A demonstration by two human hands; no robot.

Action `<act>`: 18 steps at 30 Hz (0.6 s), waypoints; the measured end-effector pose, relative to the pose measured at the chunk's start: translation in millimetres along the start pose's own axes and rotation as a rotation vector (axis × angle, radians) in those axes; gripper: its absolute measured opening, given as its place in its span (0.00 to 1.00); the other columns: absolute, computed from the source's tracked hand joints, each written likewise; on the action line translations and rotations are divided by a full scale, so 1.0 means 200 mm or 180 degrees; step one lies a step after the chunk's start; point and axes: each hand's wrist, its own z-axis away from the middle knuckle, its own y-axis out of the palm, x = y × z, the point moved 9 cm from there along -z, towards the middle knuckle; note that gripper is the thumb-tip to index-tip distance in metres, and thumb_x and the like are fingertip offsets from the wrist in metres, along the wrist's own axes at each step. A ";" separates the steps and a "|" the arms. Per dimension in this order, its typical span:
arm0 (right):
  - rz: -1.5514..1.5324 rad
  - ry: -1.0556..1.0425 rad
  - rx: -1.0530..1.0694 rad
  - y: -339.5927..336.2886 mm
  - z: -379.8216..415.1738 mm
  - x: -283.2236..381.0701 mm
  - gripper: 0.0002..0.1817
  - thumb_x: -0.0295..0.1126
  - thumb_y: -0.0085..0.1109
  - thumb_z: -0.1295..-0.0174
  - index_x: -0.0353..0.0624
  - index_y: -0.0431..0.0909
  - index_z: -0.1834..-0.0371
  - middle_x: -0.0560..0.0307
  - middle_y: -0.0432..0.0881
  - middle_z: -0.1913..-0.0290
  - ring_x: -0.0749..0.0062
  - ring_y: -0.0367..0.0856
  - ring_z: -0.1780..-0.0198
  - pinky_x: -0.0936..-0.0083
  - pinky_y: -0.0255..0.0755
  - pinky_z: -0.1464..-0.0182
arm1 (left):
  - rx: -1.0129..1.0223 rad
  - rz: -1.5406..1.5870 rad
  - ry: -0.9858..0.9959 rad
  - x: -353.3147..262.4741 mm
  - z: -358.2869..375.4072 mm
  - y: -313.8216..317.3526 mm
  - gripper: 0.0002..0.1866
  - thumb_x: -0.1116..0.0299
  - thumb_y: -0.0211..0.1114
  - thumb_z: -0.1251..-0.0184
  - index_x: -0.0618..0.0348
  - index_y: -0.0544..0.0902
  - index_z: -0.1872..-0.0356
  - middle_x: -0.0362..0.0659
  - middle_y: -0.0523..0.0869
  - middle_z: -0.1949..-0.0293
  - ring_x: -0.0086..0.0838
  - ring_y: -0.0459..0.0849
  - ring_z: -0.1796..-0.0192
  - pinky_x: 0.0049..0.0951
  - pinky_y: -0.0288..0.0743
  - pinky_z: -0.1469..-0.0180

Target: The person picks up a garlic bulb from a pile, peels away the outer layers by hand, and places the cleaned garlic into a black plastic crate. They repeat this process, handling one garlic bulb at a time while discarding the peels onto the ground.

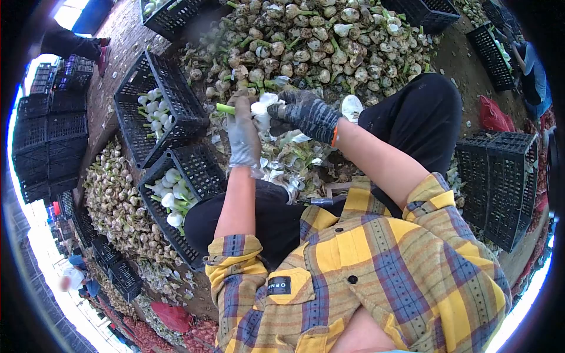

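A white garlic bulb (262,110) with a cut green stem (225,108) is between my hands. My left hand (242,126), in a light grey glove with a dirty palm, is closed around the stem end, and the stem juts out to its left. My right hand (303,113), in a dark striped glove, has its fingers closed against the bulb and its pale skin. Some of its fingertips are hidden. Just beyond lies a large heap of soil-covered garlic (335,50). Loose skins and leaf scraps (288,156) cover the ground below my hands.
Black crates with white garlic stand at my left, one farther (132,123) and one by my knee (203,170). More garlic (120,200) is heaped beyond them. Stacked crates (50,138) rise at far left. Another crate (494,182) stands right. People (532,76) are nearby.
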 end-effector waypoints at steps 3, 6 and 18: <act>0.0817 -0.0138 -0.0450 -0.01 0.05 0.11 0.14 0.29 0.57 0.43 0.32 0.72 0.57 0.51 0.82 0.71 0.67 0.83 0.64 0.74 0.78 0.65 | -0.0213 -0.0002 -0.0197 0.07 -0.01 -0.05 0.19 0.59 0.54 0.34 0.64 0.72 0.50 0.43 0.79 0.62 0.24 0.78 0.62 0.21 0.73 0.63; -0.1993 0.0129 -0.0796 -0.04 0.02 -0.01 0.13 0.26 0.54 0.43 0.36 0.72 0.55 0.47 0.81 0.66 0.63 0.83 0.68 0.66 0.81 0.66 | -0.0074 0.0525 -0.0309 0.06 -0.01 -0.04 0.14 0.59 0.54 0.35 0.58 0.75 0.56 0.39 0.80 0.66 0.24 0.79 0.67 0.23 0.74 0.69; 0.3111 -0.1384 -0.0185 -0.11 0.01 -0.02 0.29 0.38 0.60 0.48 0.43 0.68 0.41 0.45 0.71 0.41 0.57 0.70 0.40 0.69 0.62 0.38 | 0.0180 0.1758 -0.1371 0.19 -0.03 -0.06 0.12 0.58 0.51 0.37 0.54 0.78 0.64 0.44 0.83 0.66 0.36 0.83 0.66 0.29 0.77 0.75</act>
